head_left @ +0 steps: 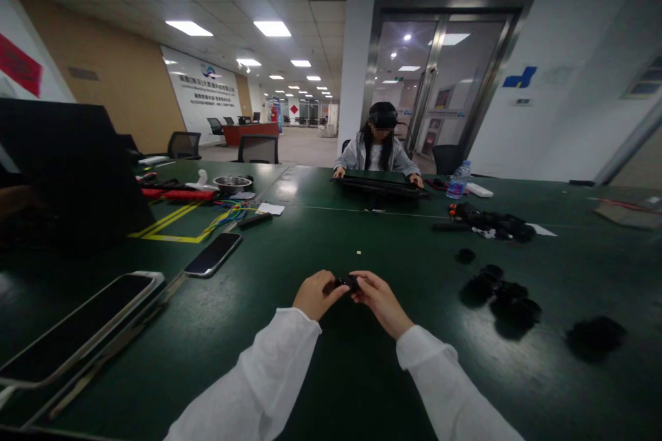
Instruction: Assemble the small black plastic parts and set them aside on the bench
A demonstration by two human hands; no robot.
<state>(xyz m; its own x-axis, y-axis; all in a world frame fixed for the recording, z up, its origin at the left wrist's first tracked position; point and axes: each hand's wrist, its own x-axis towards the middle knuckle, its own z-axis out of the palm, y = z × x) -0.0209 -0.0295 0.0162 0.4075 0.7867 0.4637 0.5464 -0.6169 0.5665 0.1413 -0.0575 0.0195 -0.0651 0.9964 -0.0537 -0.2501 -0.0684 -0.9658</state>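
Observation:
Both my hands meet over the middle of the green table [248, 344], holding a small black part [347, 282] between them. My left hand [314, 294] pinches its left side with thumb and fingers. On the other side, the fingertips of my right hand [380, 300] grip it. The part is too small and dark to make out its kind, and the fingers hide much of it. Several black parts of a similar look [509, 296] lie to the right of my right hand, with a further dark piece [596, 337] nearer the right edge.
Across the table a person [380, 145] in a headset holds a wide black panel [380, 186]. Phones [214, 255], coloured wires [227, 213] and a metal bowl [232, 184] lie left. A water bottle [458, 179] and a black heap [496, 220] are at the right. A large black screen [72, 172] stands left.

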